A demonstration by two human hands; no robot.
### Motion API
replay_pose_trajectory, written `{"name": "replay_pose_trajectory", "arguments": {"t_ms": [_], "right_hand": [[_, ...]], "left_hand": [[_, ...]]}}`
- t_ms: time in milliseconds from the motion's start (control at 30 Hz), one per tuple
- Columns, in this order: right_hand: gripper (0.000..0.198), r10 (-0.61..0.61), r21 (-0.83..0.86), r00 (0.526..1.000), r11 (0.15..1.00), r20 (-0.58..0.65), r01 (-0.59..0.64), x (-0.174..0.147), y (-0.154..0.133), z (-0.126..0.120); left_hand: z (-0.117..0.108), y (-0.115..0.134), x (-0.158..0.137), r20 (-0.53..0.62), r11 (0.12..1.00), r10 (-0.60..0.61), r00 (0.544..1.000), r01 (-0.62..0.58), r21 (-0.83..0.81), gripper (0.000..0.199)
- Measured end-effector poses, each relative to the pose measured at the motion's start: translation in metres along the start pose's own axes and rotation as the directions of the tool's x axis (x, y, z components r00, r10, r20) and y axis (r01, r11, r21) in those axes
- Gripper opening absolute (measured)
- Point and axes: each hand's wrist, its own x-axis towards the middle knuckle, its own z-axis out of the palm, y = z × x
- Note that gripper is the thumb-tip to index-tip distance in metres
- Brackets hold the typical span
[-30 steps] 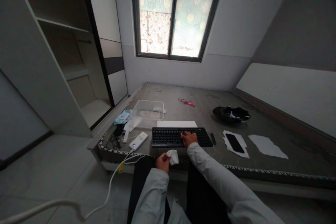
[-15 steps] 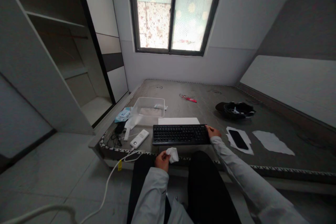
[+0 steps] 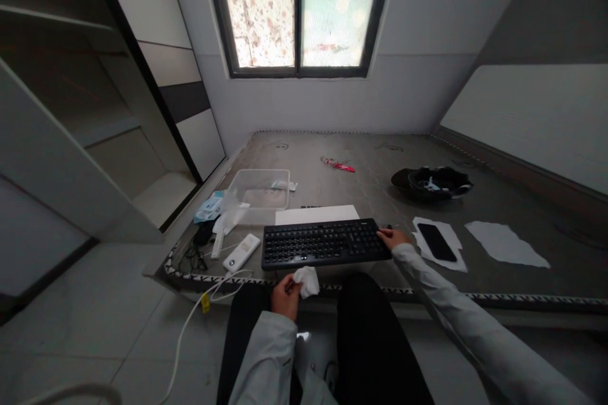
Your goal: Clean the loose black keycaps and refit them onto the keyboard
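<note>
A black keyboard (image 3: 323, 243) lies near the front edge of the grey mattress (image 3: 361, 183), its right end slightly higher in view than its left. My right hand (image 3: 393, 239) grips that right end, thumb and fingers closed on it. Just below the keyboard's front edge, my left hand (image 3: 285, 296) pinches a crumpled white tissue (image 3: 308, 281). Behind the keyboard a flat white board or box (image 3: 318, 214) is partly covered by it.
Left of the keyboard are a clear plastic bin (image 3: 260, 193), a white power bank (image 3: 242, 253) with a white cable, and blue packets (image 3: 209, 207). To the right lie a phone (image 3: 437, 242) on white paper, another paper sheet (image 3: 506, 243) and a black cap (image 3: 431, 183). Something red (image 3: 340, 166) lies farther back.
The camera view has shifted and tilted down slightly. The keyboard's right end now sits a little higher than its left in view. Both hands keep their holds.
</note>
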Motion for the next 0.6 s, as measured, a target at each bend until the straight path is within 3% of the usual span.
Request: {"name": "replay_pose_trajectory", "arguments": {"t_ms": [233, 433, 600], "right_hand": [[0.034, -0.053, 0.096, 0.959, 0.995, 0.279, 0.027, 0.029, 0.014, -0.008], [0.028, -0.141, -0.116, 0.967, 0.979, 0.214, 0.168, 0.084, -0.011, -0.024], [0.025, -0.158, -0.154, 0.955, 0.968, 0.25, 0.2, 0.135, -0.037, -0.002]], "left_hand": [[0.017, 0.01, 0.004, 0.038, 0.999, -0.042, 0.998, 0.04, 0.035, 0.025], [0.024, 0.022, 0.005, 0.105, 0.992, -0.014, 0.994, 0.001, 0.125, 0.032], [0.032, 0.027, 0.006, 0.149, 0.974, 0.024, 0.988, -0.057, 0.221, 0.036]]}}
